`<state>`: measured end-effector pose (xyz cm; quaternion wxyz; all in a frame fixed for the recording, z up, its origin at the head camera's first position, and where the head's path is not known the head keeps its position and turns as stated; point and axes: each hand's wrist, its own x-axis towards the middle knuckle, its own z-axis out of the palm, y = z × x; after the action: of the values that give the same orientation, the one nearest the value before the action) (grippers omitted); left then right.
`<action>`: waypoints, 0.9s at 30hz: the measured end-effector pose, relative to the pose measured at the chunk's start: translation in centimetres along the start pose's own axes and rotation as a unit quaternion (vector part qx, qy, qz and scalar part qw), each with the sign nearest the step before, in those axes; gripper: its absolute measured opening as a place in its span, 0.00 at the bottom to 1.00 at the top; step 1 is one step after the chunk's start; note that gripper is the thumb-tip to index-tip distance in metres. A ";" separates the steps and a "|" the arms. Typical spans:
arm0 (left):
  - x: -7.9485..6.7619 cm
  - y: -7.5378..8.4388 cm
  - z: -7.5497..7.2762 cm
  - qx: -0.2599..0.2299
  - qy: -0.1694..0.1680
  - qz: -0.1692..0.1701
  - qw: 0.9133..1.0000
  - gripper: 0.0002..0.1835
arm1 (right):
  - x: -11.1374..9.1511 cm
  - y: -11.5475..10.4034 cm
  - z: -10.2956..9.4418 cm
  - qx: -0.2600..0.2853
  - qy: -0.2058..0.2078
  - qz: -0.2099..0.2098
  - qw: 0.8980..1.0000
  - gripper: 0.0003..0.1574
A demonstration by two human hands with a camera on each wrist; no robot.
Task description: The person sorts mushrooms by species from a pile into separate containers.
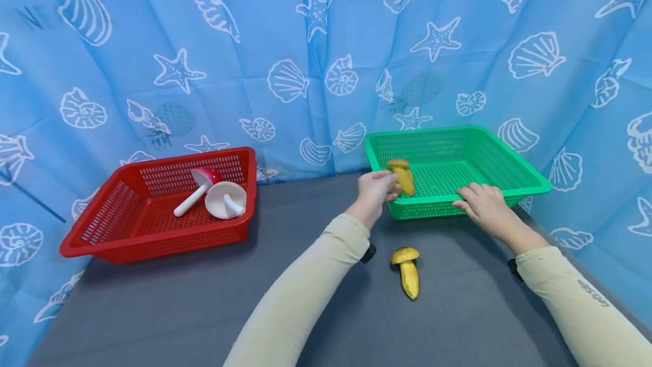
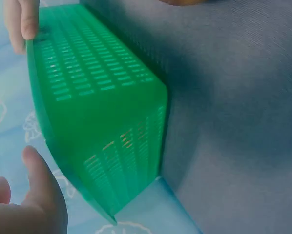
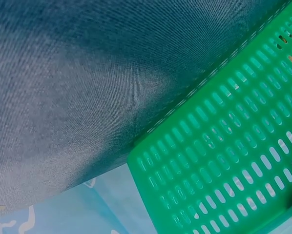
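At the near left corner of the green basket, my left hand reaches over the rim. A yellow-brown toy mushroom stands tilted inside that corner, right beside my fingertips. In the left wrist view, my left thumb and finger are apart above the rim, and orange shows through the basket's slots. My right hand grips the near rim, thumb outside and fingers over the edge. A second yellow mushroom lies on the grey cloth between my forearms. The right wrist view shows mostly the basket's slotted wall.
To the left stands a red basket holding a red-capped mushroom and another with its white underside showing. A blue curtain with shell prints hangs behind the grey-covered table.
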<state>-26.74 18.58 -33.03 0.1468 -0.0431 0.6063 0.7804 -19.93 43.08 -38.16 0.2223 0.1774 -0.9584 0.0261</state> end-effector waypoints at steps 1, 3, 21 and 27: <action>-0.2 0.1 -0.3 0.005 -0.005 0.003 1.000 0.13 | 0.0 0.0 0.0 0.000 0.002 0.000 1.000 0.21; -0.8 0.2 -1.3 0.014 -0.025 0.007 1.000 0.13 | 0.1 -0.1 0.0 -0.004 0.005 -0.004 1.000 0.21; -5.4 -4.5 -8.6 0.087 -0.098 -0.056 0.990 0.18 | -0.3 -0.5 -0.9 0.015 -0.042 0.022 0.999 0.21; -6.6 -5.5 -8.8 0.102 -0.103 -0.069 0.987 0.17 | -0.1 -0.4 -0.8 0.022 -0.042 0.017 0.999 0.23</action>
<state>-19.90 10.24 -38.89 0.2657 0.0105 0.6600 0.7026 -19.42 42.82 -37.49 0.1773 0.1664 -0.9690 0.0436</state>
